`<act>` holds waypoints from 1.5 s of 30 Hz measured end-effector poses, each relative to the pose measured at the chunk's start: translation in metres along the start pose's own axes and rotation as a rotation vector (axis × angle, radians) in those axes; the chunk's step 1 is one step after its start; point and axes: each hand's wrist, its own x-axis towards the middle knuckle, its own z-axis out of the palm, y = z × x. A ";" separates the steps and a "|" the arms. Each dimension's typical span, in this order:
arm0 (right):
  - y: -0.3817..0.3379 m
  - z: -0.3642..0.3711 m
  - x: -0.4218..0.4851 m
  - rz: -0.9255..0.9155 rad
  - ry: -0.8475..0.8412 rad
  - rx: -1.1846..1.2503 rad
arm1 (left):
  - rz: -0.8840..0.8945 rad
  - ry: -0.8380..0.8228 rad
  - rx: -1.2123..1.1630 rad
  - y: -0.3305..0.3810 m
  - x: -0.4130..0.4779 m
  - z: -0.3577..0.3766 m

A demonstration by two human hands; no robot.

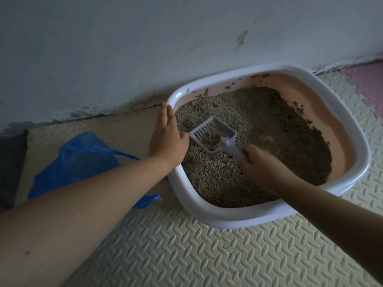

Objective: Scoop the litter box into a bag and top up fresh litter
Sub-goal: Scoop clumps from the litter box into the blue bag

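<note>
Litter box point(238, 221) – white rim, pinkish inside – stands on the floor mat point(186, 255), with its far side close to the pale wall point(145, 48). It is filled with grey-brown litter point(269, 125), and some crumbs stick on the inner far wall. A grey slotted scoop point(213, 134) lies low over the litter near the left side and carries a small clump. The right hand point(261, 162) has its fingers point(247, 151) curled around the scoop handle. The left hand point(167, 139) rests on the left rim, its fingers point(166, 114) straight and together, grasping nothing. Just beside the box on the left, a blue plastic bag point(83, 162) lies on the floor – the left forearm crosses in front and hides part of it. A pink mat tile point(366, 79) shows at the far right.
</note>
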 end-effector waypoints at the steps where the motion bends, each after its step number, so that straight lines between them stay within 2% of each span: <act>1: -0.005 0.005 0.003 0.035 -0.054 0.035 | 0.000 0.004 -0.001 0.000 0.000 0.000; 4: -0.023 0.020 0.015 0.141 -0.211 0.081 | 0.002 0.008 0.002 0.000 0.000 0.000; 8: -0.046 0.029 0.030 0.184 -0.135 0.079 | 0.000 0.020 -0.011 -0.001 0.001 0.002; 17: -0.065 0.036 0.073 0.169 -0.121 0.109 | 0.000 0.029 -0.028 -0.001 0.003 0.003; 22: -0.053 0.034 0.063 0.167 -0.128 0.251 | 0.004 0.024 -0.026 -0.001 0.002 0.002; 25: -0.042 0.031 0.046 0.133 -0.179 0.249 | 0.008 0.020 -0.026 -0.001 0.002 0.001; 28: -0.026 0.030 0.025 0.111 -0.119 0.295 | 0.008 0.016 -0.023 -0.002 0.002 0.001; 33: 0.000 0.016 -0.002 0.149 -0.055 0.207 | 0.015 0.016 -0.018 -0.002 0.003 0.002; 39: -0.015 -0.005 0.020 0.166 -0.151 -0.047 | 0.006 0.017 -0.015 -0.002 0.002 0.003; 45: -0.040 0.000 0.073 0.212 -0.126 -0.004 | 0.007 0.022 -0.013 -0.001 0.002 0.002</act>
